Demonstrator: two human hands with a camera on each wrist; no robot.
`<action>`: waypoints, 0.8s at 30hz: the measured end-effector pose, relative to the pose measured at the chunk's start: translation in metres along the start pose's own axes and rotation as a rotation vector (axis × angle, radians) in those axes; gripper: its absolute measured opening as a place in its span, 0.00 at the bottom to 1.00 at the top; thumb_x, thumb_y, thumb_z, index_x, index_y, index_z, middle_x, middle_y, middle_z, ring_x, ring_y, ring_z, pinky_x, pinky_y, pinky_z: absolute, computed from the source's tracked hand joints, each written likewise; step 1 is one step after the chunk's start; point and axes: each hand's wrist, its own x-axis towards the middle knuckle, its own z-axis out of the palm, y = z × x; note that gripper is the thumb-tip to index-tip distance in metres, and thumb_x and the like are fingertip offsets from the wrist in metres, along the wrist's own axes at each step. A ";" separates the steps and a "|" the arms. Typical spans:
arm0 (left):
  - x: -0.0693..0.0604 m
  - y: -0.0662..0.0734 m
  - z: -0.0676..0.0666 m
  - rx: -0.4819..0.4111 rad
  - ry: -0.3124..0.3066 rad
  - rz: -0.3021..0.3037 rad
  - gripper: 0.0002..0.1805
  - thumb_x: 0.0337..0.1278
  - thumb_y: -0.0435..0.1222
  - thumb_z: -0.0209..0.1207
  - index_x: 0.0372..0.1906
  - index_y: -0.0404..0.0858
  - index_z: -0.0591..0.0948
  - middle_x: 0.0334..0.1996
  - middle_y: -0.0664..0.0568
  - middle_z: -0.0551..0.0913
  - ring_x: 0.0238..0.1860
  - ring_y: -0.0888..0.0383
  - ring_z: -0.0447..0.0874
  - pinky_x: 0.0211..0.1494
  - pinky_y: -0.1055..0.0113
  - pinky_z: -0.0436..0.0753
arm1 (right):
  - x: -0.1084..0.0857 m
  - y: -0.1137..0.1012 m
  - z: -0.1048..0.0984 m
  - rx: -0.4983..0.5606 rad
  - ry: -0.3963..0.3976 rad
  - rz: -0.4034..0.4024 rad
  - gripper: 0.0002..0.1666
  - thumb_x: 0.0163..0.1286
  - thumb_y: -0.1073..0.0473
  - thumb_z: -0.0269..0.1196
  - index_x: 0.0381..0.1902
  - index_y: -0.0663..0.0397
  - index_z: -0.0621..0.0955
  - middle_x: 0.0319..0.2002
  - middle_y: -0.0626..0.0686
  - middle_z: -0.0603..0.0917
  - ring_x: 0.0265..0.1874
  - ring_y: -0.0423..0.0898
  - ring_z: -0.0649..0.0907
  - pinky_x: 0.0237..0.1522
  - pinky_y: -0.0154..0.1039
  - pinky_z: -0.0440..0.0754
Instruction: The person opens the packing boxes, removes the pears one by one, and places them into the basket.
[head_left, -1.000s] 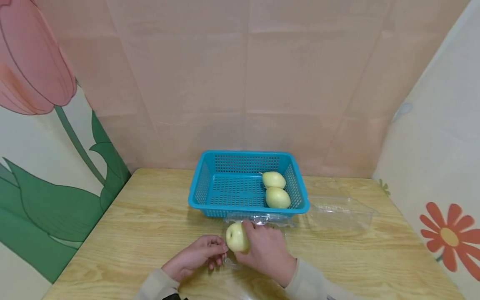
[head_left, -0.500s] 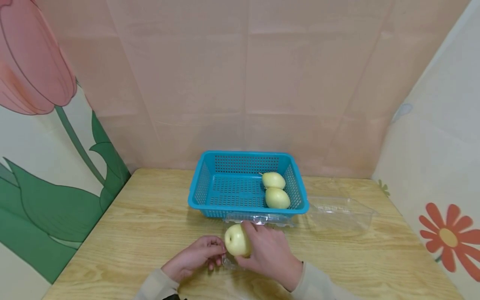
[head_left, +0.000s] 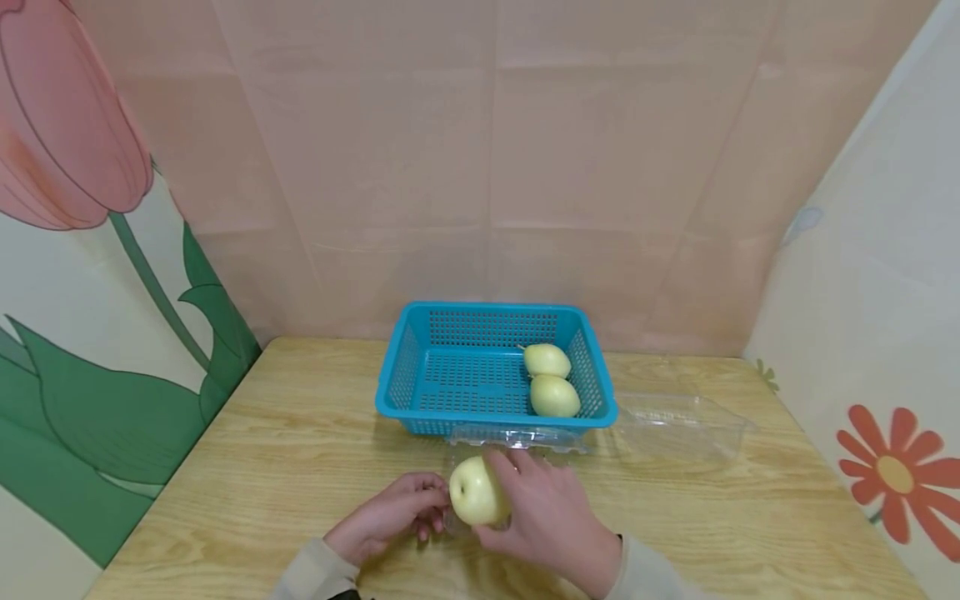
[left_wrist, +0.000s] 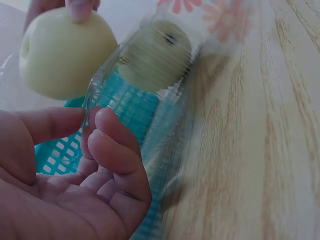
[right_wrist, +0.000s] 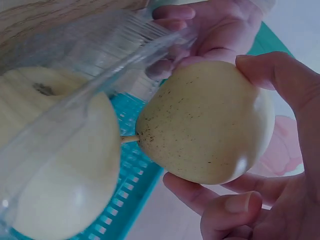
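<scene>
My right hand grips a pale yellow pear, thumb on one side and fingers on the other. In the right wrist view this pear shows a short stem and brown specks. It hovers by the rim of a clear plastic fruit box, just in front of the blue basket. My left hand pinches the box's near left edge between thumb and fingers, as the left wrist view shows at the rim. Another pear lies inside the box, seen through its wall; the hands and held pear hide it from the head view.
Behind the box stands a blue perforated basket, with two pears at its right end. Right of the basket lies another clear plastic piece, hard to make out. A wooden tabletop carries everything, with printed cloths around it.
The right hand has drawn the pear slightly toward me, away from the basket. My left hand stays at the box edge.
</scene>
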 end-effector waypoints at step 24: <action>0.002 -0.001 0.001 -0.048 0.019 -0.031 0.06 0.66 0.35 0.54 0.34 0.38 0.75 0.25 0.54 0.79 0.25 0.63 0.75 0.25 0.73 0.72 | 0.003 -0.002 -0.063 0.056 0.262 -0.054 0.45 0.35 0.38 0.77 0.53 0.50 0.80 0.36 0.43 0.80 0.23 0.36 0.77 0.19 0.29 0.73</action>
